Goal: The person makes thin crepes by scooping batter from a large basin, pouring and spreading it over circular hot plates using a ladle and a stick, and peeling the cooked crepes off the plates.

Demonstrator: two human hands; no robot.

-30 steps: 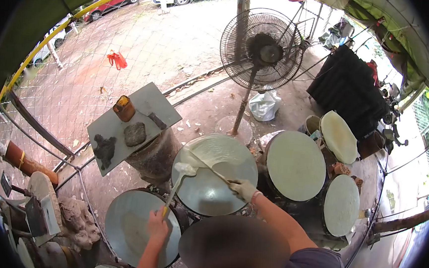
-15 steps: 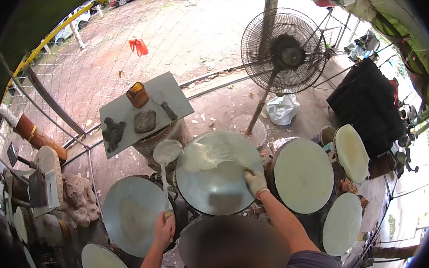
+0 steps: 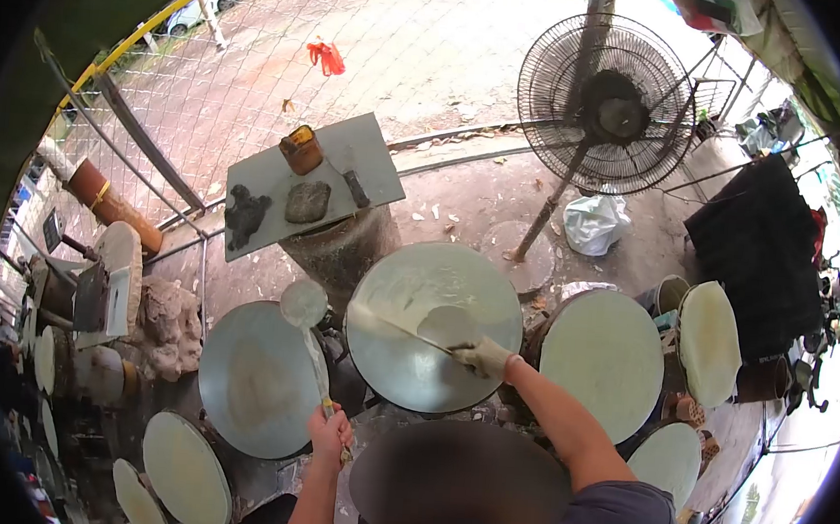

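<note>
My left hand [image 3: 330, 431] is closed round the handle of a ladle [image 3: 304, 305], whose bowl hangs in the gap between two round pans. In my gloved right hand [image 3: 483, 357] is a thin stick-like spreader [image 3: 404, 330], slanting up and left over the middle pan [image 3: 421, 384]. Pale batter [image 3: 409, 286] coats the upper part of that pan in an uneven film. To the lower left lies another round pan [image 3: 260, 392], grey-blue with a brownish centre.
Pale round plates [image 3: 602, 365] stand on the right, others [image 3: 188, 470] at lower left. Behind the middle pan are a slanted board [image 3: 360, 146] with a rusty tin [image 3: 301, 150] and a stone, a standing fan [image 3: 606, 105] and a white bag [image 3: 595, 224].
The view has swung left. The ladle has moved off the middle pan to its left side. The spreader has swept over the pan, and the batter film has spread wider.
</note>
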